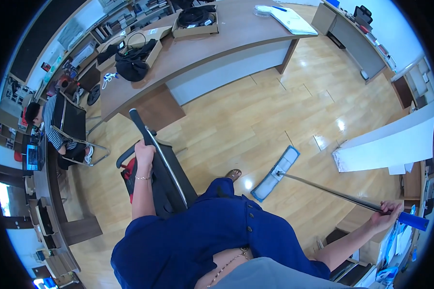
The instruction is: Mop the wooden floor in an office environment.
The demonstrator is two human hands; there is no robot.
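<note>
My right hand (388, 216) is closed round the pole of a flat mop, just below its blue end grip (413, 221). From there the thin metal pole (330, 189) slants down to the left. Its wide head (274, 174), pale with a blue fringe, lies on the wooden floor in front of me. On my left, a black chair (166, 171) with a shiny metal tube and black armrests stands close to my body. My left hand (144, 153) grips it near the upper armrest, though the exact hold is partly hidden. Something red (128, 174) shows beside the chair.
A long desk (236, 24) ahead carries open boxes of black cables (195, 19) and papers (292, 20). To the right stands a white pillar (386, 149). A seated person (55, 125) is at a side desk on the left. My foot (234, 174) is near the mop head.
</note>
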